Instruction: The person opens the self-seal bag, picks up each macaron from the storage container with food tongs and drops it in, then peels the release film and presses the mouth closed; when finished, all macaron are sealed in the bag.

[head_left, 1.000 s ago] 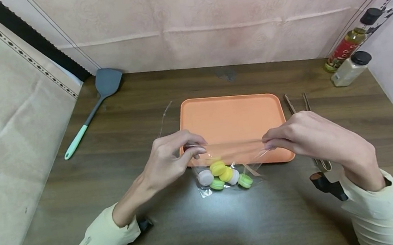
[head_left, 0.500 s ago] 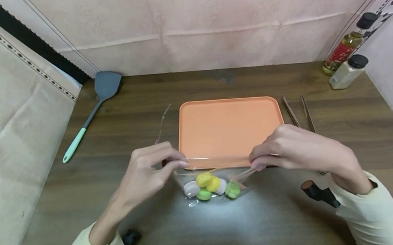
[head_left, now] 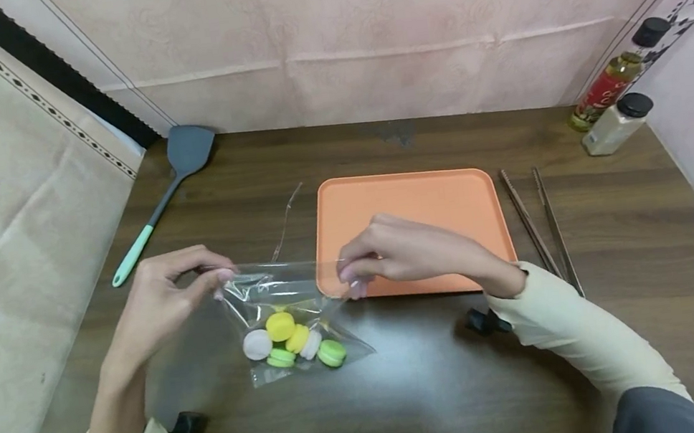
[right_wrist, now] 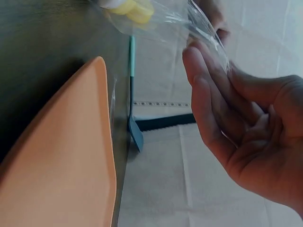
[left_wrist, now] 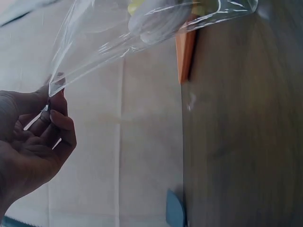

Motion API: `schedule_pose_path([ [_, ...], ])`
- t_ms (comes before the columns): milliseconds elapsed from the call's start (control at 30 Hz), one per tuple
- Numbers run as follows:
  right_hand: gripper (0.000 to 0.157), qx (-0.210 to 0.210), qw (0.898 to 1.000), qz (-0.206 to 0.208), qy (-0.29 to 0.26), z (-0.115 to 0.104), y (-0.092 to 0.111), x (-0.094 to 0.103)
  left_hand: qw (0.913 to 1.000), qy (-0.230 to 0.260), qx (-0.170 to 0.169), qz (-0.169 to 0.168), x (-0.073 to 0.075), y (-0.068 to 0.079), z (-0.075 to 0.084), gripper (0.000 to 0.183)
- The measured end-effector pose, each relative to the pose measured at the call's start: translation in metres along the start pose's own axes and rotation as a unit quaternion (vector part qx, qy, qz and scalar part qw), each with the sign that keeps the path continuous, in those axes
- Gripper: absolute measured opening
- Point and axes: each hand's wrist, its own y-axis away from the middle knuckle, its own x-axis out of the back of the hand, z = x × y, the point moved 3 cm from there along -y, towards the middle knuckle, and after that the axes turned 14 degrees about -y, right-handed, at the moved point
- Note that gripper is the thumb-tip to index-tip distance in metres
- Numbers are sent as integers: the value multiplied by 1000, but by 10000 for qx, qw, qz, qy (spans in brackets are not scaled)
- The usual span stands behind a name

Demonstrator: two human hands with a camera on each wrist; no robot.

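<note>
A clear plastic bag (head_left: 285,293) hangs between my two hands in the head view, left of centre. Several macarons lie in its bottom: yellow ones (head_left: 280,326), white ones (head_left: 257,344) and green ones (head_left: 332,353). My left hand (head_left: 180,287) pinches the bag's upper left corner between thumb and fingers, as the left wrist view also shows. At the upper right corner, my right hand (head_left: 391,258) holds the bag's edge between thumb and fingers. That hand overlaps the lower left part of the orange tray (head_left: 423,200).
Metal tongs (head_left: 539,225) lie right of the tray. A spatula (head_left: 163,199) with a mint handle rests at the left. An oil bottle (head_left: 605,92) and a jar with a black lid (head_left: 618,125) stand at the back right. A thin clear strip (head_left: 285,220) lies left of the tray.
Both hands have moved left with the bag, the right one further, so they are closer together. The bag now hangs left of the tray's front, its macarons seen more fully.
</note>
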Motion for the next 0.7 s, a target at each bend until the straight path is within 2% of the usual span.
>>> schedule_pose_path([
  [200, 22, -274, 9987, 295, -307, 10, -38, 1, 9965, -687, 425, 234, 10, -11, -28, 13],
  [300, 22, -397, 9971, 457, -452, 20, -58, 7, 9914, -1109, 565, 405, 11, -26, -44, 8],
  [433, 24, -506, 9958, 706, -292, 40, -86, 17, 9878, -1321, 677, 479, 10, -45, -69, 10],
  [567, 27, -636, 9932, 969, 90, 60, -111, 31, 9865, -1335, 860, 398, 9, -65, -94, 14],
  [700, 27, -947, 9885, 1096, 435, 79, -130, 44, 9866, -1235, 1061, 80, 4, -85, -114, 19],
])
